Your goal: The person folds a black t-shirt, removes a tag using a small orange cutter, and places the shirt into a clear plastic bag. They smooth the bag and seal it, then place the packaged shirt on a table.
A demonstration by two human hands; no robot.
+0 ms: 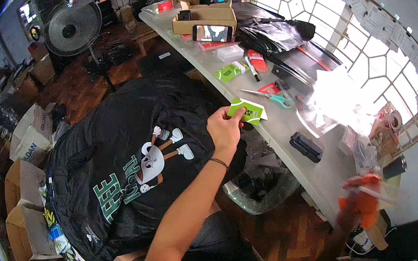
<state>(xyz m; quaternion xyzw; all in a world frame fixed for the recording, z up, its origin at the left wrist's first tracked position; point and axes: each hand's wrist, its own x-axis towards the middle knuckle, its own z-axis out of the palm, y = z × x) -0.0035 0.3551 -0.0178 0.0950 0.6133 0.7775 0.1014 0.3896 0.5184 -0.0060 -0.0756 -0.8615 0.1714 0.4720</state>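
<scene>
My left hand [224, 128] pinches a green printed card tag [245, 111] with white curved lines between thumb and fingers, by the table's near edge. Low on the right, my right hand [344, 211] is blurred and grips an orange handheld tool [364, 196], whose exact kind the blur hides. A white strip or stick shows beside the tool. To the left of my left arm, a black garment [88, 155] lies spread over a large heap, printed with a cartoon cup and green lettering. Teal-handled scissors [279, 100] rest on the table beyond the held tag.
The long white table [299, 174] carries a black case [306, 147], more green tags [230, 71], a phone [212, 33] leaning on a cardboard box [203, 16], and black plastic bags [272, 35]. A pedestal fan [73, 26] stands behind; open cartons [29, 232] line the left.
</scene>
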